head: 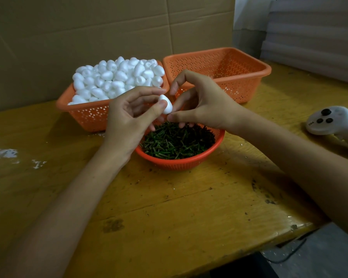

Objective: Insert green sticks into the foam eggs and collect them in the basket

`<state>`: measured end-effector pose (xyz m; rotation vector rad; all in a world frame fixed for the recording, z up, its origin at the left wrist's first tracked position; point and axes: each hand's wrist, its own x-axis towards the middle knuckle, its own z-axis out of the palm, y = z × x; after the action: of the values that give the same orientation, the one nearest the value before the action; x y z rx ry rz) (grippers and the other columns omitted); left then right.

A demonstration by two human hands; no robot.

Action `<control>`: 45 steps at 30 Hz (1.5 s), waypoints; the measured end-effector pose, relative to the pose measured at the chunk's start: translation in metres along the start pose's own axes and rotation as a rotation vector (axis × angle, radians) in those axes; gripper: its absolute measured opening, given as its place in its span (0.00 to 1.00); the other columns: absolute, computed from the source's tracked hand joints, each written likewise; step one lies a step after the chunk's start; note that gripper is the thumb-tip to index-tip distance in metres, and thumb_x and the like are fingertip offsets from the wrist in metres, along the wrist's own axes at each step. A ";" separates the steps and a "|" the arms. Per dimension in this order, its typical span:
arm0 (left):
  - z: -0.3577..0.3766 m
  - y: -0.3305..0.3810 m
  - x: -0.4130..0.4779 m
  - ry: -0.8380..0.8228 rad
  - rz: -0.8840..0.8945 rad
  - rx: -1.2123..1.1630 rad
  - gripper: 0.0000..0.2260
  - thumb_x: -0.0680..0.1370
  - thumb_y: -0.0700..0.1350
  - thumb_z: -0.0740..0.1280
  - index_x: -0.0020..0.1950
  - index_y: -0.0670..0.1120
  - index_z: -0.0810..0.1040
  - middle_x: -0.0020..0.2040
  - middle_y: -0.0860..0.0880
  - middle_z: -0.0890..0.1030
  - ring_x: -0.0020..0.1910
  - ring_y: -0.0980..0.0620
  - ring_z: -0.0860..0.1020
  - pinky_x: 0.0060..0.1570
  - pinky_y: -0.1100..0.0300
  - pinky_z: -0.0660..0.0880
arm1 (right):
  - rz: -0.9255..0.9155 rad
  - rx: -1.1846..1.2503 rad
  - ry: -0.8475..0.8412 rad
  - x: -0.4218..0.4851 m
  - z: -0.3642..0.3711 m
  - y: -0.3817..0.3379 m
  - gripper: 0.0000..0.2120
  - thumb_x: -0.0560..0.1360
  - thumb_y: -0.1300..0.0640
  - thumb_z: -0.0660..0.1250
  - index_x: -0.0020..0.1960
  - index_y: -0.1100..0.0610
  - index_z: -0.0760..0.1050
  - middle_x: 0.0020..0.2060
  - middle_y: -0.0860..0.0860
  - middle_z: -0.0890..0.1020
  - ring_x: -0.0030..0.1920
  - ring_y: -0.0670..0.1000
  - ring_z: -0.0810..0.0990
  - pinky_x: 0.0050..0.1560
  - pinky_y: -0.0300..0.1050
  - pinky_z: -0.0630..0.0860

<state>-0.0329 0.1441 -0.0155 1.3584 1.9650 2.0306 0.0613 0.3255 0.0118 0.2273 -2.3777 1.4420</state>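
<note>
Foam egg (166, 105) pinched betw. thumb + fingers of L hand (129, 119), long axis approx 11–5 o'clock. R hand (203, 103) just beside it at 3 o'clock, fingers curled in; cannot tell if stick in pinch. Green sticks (175, 141) in round bowl (179, 164) below at 6; heaped egg basket (84, 117) at 10, empty basket (249, 77) at 2, way there looks unobstructed.

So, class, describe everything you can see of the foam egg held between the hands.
The foam egg is small, white, matt and smooth-looking. The left hand pinches it between thumb and fingers, in the air over the round orange basket of green sticks. Fingertips of the right hand lie against its other side. No stick can be seen in it.
</note>
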 end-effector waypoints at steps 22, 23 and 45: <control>-0.018 -0.002 0.005 0.388 0.204 0.422 0.07 0.83 0.45 0.67 0.60 0.52 0.72 0.56 0.54 0.77 0.53 0.59 0.78 0.45 0.55 0.79 | -0.042 -0.088 0.360 0.003 -0.041 -0.003 0.12 0.73 0.64 0.79 0.51 0.69 0.80 0.39 0.60 0.87 0.39 0.60 0.87 0.35 0.51 0.82; -0.022 -0.004 0.006 0.411 0.236 0.521 0.07 0.83 0.44 0.66 0.60 0.49 0.74 0.57 0.53 0.76 0.53 0.58 0.78 0.47 0.54 0.79 | -0.038 -0.091 0.371 0.003 -0.043 -0.003 0.12 0.73 0.63 0.79 0.50 0.69 0.81 0.39 0.59 0.87 0.38 0.59 0.87 0.34 0.50 0.81; -0.047 -0.020 0.008 0.227 0.082 1.298 0.17 0.88 0.48 0.54 0.59 0.46 0.82 0.51 0.44 0.84 0.53 0.38 0.78 0.61 0.42 0.67 | 0.057 -0.796 0.616 0.000 -0.065 0.005 0.08 0.74 0.49 0.75 0.51 0.50 0.87 0.44 0.48 0.88 0.45 0.46 0.85 0.54 0.49 0.81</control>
<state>-0.0754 0.1148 -0.0197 1.2339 3.5776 0.7391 0.0734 0.3849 0.0345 -0.4256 -2.2062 0.3870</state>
